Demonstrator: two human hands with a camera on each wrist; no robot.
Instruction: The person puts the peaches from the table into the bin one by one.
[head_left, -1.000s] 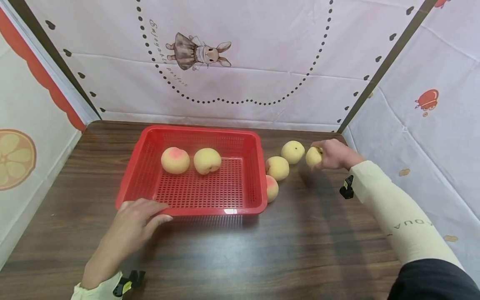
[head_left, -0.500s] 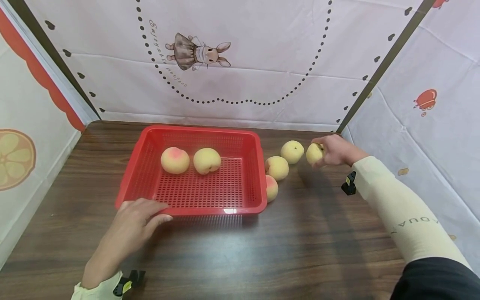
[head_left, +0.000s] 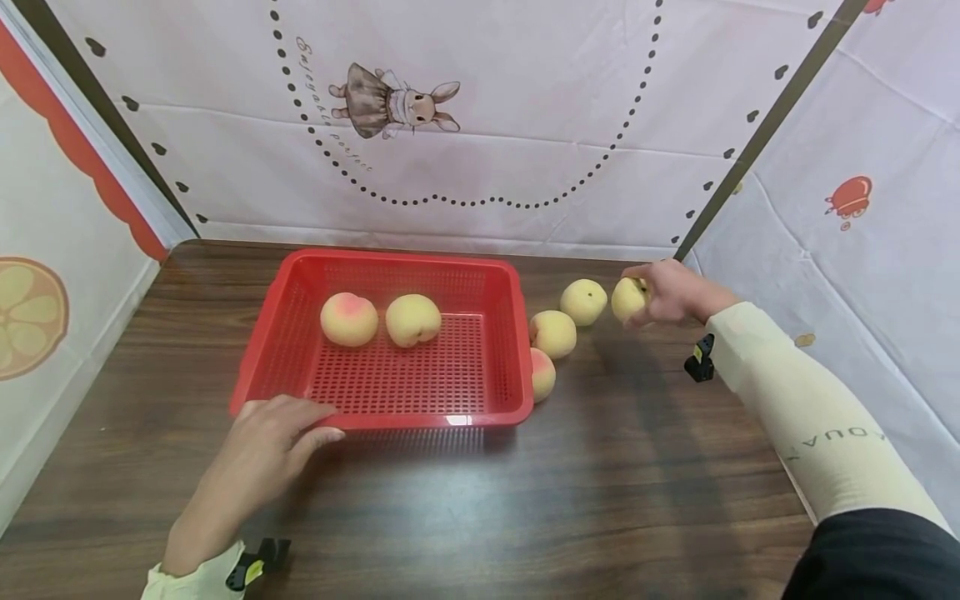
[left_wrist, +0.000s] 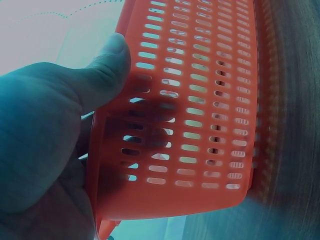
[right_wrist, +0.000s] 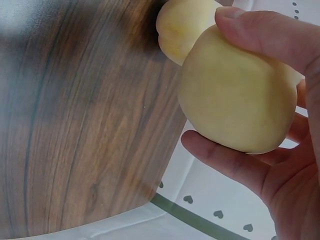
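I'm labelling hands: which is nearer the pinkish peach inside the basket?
Left. The left hand grips the red basket by its near rim, in front of the pinkish peach; the right hand holds another peach beyond the basket's right side.

A basket (head_left: 420, 420) on the table (head_left: 517, 508) holds two peaches (head_left: 348, 320), with four more (head_left: 553, 335) to its right.

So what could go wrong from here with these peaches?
The peach in the right hand might slip, being round and smooth-looking. The three peaches beside the basket could roll if bumped. The left hand, gripping the basket, might tip or drag it by pulling.
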